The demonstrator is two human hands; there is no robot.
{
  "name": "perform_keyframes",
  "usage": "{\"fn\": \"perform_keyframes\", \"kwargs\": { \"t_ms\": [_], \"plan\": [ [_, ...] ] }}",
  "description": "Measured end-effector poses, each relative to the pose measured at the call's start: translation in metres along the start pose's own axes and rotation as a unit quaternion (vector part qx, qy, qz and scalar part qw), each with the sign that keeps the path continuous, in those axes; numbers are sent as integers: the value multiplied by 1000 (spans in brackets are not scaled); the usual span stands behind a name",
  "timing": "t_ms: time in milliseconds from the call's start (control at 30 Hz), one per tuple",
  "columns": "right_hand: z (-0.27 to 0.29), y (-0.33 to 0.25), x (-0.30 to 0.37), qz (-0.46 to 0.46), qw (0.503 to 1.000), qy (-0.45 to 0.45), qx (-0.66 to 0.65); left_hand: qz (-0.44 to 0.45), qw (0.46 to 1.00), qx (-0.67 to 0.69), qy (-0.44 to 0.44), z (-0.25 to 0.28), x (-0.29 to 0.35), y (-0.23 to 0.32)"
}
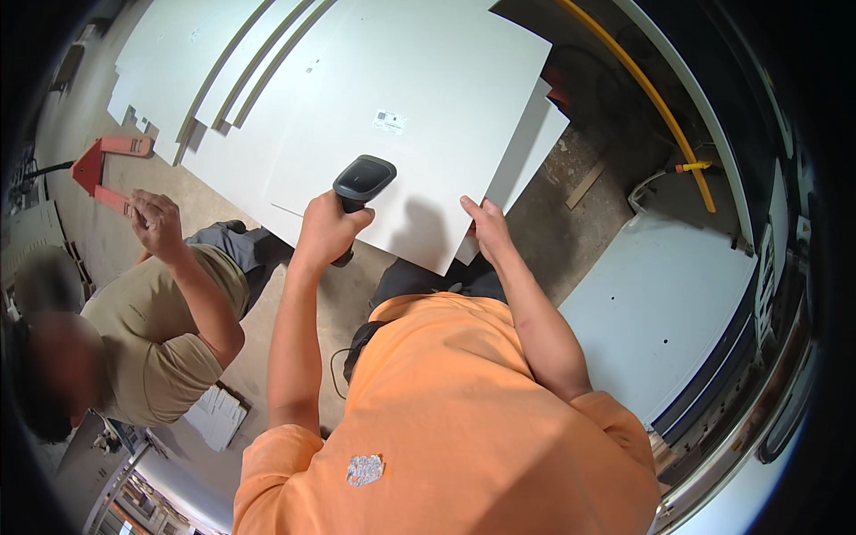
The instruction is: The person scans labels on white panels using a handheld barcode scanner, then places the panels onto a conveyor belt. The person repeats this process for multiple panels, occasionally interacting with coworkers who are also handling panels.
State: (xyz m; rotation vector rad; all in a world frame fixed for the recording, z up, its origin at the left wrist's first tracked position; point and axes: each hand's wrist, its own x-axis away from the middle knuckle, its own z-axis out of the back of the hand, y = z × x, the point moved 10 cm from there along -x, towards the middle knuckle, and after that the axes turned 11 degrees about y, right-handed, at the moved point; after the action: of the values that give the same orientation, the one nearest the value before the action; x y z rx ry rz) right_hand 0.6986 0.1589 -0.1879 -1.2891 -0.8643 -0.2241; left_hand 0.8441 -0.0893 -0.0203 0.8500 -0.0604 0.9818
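My left hand (325, 234) is wrapped round the handle of a black barcode scanner (366, 177). The scanner's head is held over the near part of a large white panel (428, 67). On that panel, a little beyond the scanner, is a small printed label (390, 121). My right hand (486, 230) grips the panel's near right edge, thumb on top and the fingers mostly hidden below. Another white panel (528, 143) juts out from underneath on the right.
A person (160, 312) in an olive shirt stands at the left, one hand raised. Behind them is a red pallet jack (89, 168). More panels (178, 53) lie at the far left. A yellow hose (642, 76) curves along the right, above a pale machine surface (664, 303).
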Motion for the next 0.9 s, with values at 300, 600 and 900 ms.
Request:
{"fn": "perform_keyframes", "kwargs": {
  "t_ms": [300, 600, 900],
  "plan": [
    [-10, 0, -2, 19, 992, -2, -121, -14, 1000, 18, -15, 7, -33, 6],
    [-10, 5, 0, -10, 994, 18, -103, -17, 999, 43, -5, 9, -40, 5],
    [1, -1, 4, 0, 992, 68, -109, 23, 997, -28, 71, 25, -38, -44]
  ]
}}
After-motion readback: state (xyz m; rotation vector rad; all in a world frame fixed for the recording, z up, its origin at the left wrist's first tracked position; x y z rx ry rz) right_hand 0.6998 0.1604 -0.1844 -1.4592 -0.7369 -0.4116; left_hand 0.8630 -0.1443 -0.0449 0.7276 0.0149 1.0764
